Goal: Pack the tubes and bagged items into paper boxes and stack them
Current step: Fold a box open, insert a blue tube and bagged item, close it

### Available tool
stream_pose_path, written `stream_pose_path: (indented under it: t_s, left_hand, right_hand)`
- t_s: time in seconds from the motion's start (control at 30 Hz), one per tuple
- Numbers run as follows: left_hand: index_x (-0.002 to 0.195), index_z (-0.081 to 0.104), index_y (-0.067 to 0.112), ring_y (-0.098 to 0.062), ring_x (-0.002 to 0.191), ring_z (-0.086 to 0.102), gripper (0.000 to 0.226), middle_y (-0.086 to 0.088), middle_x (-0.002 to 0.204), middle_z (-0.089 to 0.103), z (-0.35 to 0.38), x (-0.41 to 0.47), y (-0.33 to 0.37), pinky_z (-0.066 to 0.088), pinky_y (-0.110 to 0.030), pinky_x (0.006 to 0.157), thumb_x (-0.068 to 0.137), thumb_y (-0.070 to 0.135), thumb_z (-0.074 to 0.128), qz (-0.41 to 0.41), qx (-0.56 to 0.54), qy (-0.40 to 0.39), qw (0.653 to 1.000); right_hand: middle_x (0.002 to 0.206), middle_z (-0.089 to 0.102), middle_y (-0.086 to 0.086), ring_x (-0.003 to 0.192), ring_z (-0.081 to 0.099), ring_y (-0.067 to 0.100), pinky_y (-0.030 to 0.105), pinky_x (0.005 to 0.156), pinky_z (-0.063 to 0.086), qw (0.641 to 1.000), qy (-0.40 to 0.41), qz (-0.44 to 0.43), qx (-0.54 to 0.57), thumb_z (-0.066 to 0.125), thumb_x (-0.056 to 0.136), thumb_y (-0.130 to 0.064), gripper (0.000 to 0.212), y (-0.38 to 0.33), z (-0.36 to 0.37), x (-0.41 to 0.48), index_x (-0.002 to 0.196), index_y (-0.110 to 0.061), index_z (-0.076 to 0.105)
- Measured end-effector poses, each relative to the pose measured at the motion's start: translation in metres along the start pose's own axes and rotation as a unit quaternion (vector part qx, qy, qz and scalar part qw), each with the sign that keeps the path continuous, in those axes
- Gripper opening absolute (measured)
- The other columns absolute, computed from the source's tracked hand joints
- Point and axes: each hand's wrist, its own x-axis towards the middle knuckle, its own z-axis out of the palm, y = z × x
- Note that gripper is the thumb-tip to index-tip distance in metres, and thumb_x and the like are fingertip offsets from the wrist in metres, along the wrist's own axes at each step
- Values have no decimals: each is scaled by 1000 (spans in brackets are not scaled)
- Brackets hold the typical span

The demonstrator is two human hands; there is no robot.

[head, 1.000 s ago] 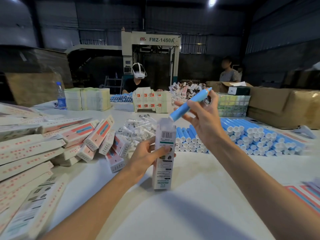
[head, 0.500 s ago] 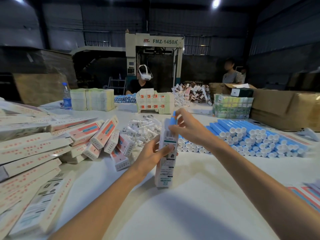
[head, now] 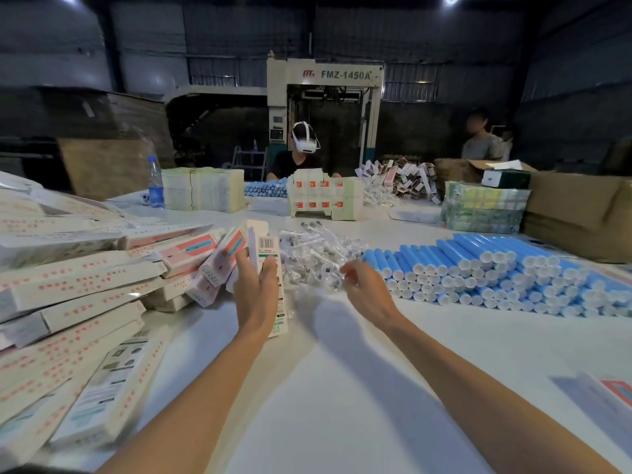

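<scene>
On the white bench [head: 342, 388], near the middle, a paper box [head: 268, 249] stands up on its end. The left hand [head: 256, 295] holds it, with its grip closed round the side of the box. The right hand [head: 367, 289] is at the edge of the pile of small bagged items [head: 314, 248], just beside the box. Its fingers are bent, but it is too hard to see if its grip has a bag or nothing. Blue tubes [head: 496, 268] lie in rows to the right. More boxes [head: 85, 282] lie piled to the left. The job now looks like getting one bag into the box. It would be best to pick just one bag, hold the box steady and straight, and slide the bag in gently.
</scene>
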Motion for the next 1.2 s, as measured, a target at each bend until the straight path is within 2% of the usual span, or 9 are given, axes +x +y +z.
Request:
stream_pose_path:
  t_s: [0.17, 0.27, 0.37, 0.47, 0.53, 0.7, 0.87, 1.0, 1.2]
  left_hand:
    - [141, 49, 23, -13, 99, 69, 35, 13, 109, 68, -4, 11, 3, 50, -38, 82, 106, 26, 55, -33, -48, 60, 997]
    - [130, 51, 21, -41, 108, 71, 32, -10, 123, 72, -9, 12, 9, 56, -60, 97, 101, 33, 55, -64, -90, 73, 991]
    - [124, 51, 23, -47, 113, 67, 36, -14, 125, 71, -9, 10, 11, 52, -68, 101, 94, 42, 54, -63, -99, 70, 991]
    - [124, 52, 27, -42, 113, 68, 32, -12, 125, 70, -5, 6, 15, 55, -64, 99, 96, 41, 56, -40, -112, 50, 992]
    - [124, 53, 27, -33, 106, 73, 30, -9, 121, 72, -3, 5, 15, 60, -52, 89, 97, 41, 57, -23, -116, 45, 992]
    - [115, 54, 34, -33, 85, 78, 11, -8, 106, 79, 0, 6, 8, 64, -49, 77, 109, 25, 57, -5, -123, 24, 992]
    - [124, 54, 21, -30, 77, 78, 24, -4, 103, 81, 3, 0, 12, 65, -48, 69, 104, 32, 59, -9, -135, -37, 990]
    - [129, 54, 20, -33, 84, 78, 19, -8, 109, 79, 8, -5, 11, 63, -45, 70, 111, 23, 56, -16, -143, -87, 986]
    - [132, 54, 15, -31, 85, 77, 22, -9, 106, 81, 15, -16, 14, 63, -41, 72, 111, 21, 55, -39, -156, -153, 975]
  right_hand:
    - [126, 57, 7, 107, 55, 19, 34, 93, 48, 998, -18, -42, -45, 50, 102, -5, 30, 9, 32, 2, 130, -11, 61]
    - [133, 50, 8, 118, 52, 25, 39, 94, 49, 997, 35, -13, -66, 53, 102, -9, 32, 8, 40, 10, 134, -9, 52]
    - [130, 52, 7, 121, 49, 28, 41, 99, 45, 982, 93, -9, -162, 54, 106, -31, 33, 5, 44, 25, 131, -8, 52]
    - [136, 53, 7, 129, 43, 30, 41, 106, 37, 957, 59, -14, -283, 48, 107, -45, 45, 1, 49, 39, 136, -11, 52]
    - [142, 53, 8, 134, 42, 31, 42, 110, 35, 942, 12, -28, -335, 46, 108, -38, 42, -2, 54, 46, 139, -11, 54]
    - [129, 61, 15, 115, 60, 34, 41, 89, 48, 956, -10, -35, -291, 49, 99, -2, 25, -13, 62, 48, 122, -3, 60]
    - [108, 62, 9, 101, 58, 29, 36, 76, 46, 981, -80, 22, -177, 59, 89, -2, 16, -10, 45, 45, 99, -13, 54]
    - [102, 65, 7, 93, 61, 27, 39, 74, 49, 990, -63, 14, -125, 60, 89, -2, 18, -7, 27, 28, 102, -13, 54]
    - [75, 57, 0, 71, 54, 26, 37, 56, 36, 981, -34, -31, -191, 58, 82, -7, 15, -2, -2, -10, 84, -17, 47]
